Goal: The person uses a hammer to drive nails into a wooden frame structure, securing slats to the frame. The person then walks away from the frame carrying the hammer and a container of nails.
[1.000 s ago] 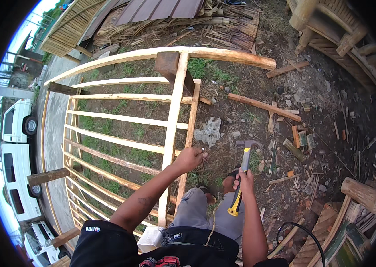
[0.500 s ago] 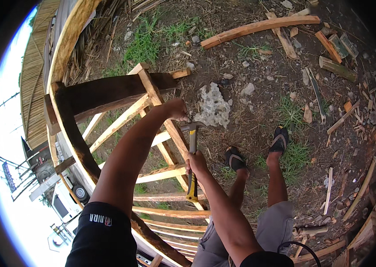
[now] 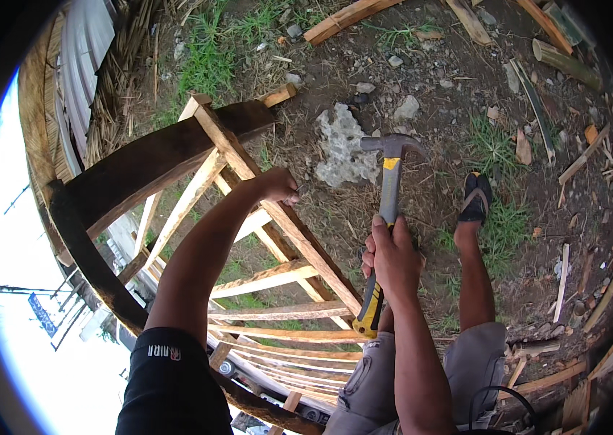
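Observation:
In my right hand (image 3: 397, 257) is a claw hammer (image 3: 391, 174) with a dark metal head and a grey, yellow and black grip. My fingers wrap round the grip's middle, and the head points away from me, to the right of the wooden frame. My left hand (image 3: 279, 186) is closed at the side of a long squared timber (image 3: 314, 246). Its fingertips pinch a thin, nail-like piece, mostly hidden by the fingers. A gap separates the hammer head from that hand.
A dark curved beam (image 3: 169, 163) crosses the frame's far end. Several pale slats (image 3: 277, 312) run along its near part. A pale rock (image 3: 346, 148) lies on the ground beyond. Wood offcuts (image 3: 571, 65) are scattered at right. My sandalled foot (image 3: 475, 199) stands on grass.
The hammer has moved from beside my left hand up and to the right, its head now well apart from the timber. My left hand stays at the timber, still closed. The view has shifted.

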{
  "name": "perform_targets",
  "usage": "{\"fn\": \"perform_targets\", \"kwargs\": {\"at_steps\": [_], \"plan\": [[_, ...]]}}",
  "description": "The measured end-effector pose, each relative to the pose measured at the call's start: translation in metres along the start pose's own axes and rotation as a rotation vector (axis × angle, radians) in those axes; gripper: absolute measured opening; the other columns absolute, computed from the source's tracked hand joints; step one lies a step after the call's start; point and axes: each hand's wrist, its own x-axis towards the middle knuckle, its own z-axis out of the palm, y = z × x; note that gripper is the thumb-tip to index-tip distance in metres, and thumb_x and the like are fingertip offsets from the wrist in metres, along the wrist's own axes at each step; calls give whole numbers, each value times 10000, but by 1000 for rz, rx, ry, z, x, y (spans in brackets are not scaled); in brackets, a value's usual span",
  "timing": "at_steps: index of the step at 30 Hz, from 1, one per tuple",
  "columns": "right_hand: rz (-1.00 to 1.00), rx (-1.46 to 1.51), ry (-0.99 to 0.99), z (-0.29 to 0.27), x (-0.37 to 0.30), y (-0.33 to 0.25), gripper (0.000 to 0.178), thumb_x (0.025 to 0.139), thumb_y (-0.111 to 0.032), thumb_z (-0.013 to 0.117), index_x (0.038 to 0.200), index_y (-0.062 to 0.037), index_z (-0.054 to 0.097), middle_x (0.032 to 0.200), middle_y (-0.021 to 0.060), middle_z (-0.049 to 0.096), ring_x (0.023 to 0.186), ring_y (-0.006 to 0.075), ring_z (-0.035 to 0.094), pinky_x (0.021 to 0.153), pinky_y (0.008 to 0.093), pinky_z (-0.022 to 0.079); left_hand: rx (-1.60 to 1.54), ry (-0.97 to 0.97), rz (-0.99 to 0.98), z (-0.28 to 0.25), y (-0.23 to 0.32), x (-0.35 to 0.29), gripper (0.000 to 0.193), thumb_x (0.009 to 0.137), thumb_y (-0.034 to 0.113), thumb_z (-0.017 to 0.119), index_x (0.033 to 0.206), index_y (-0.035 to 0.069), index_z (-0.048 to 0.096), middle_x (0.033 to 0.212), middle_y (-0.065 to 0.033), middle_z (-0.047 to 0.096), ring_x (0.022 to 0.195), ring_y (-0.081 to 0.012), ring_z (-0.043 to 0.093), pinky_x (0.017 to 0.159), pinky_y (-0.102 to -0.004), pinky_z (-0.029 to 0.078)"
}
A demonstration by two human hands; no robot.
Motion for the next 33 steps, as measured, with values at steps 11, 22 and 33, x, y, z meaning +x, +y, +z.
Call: {"fn": "perform_targets", "kwargs": {"at_steps": [11,22,33], "plan": [[-31,-659,0,-16,10,11,244,1012,-275,526,990,-59,414,623,-2,452,413,95,449,356,284,405,170,79,78,8,-1,-8,230,819,272,768,848,46,737,712,-122,678,673,-229,641,702,-401,480],[-130,-738,-77,36,19,47,255,996,-264,542,1005,-31,438,598,12,465,411,128,483,359,291,415,132,89,54,11,-8,-4,279,827,312,749,794,37,715,680,-135,655,652,-244,637,688,-406,485],[-222,-461,197,48,4,31,180,1012,-237,531,1006,-92,425,637,-15,448,408,85,424,370,274,379,-108,146,48,12,-7,-9,206,816,225,761,943,63,767,824,-88,748,760,-148,704,729,-328,530]]}}
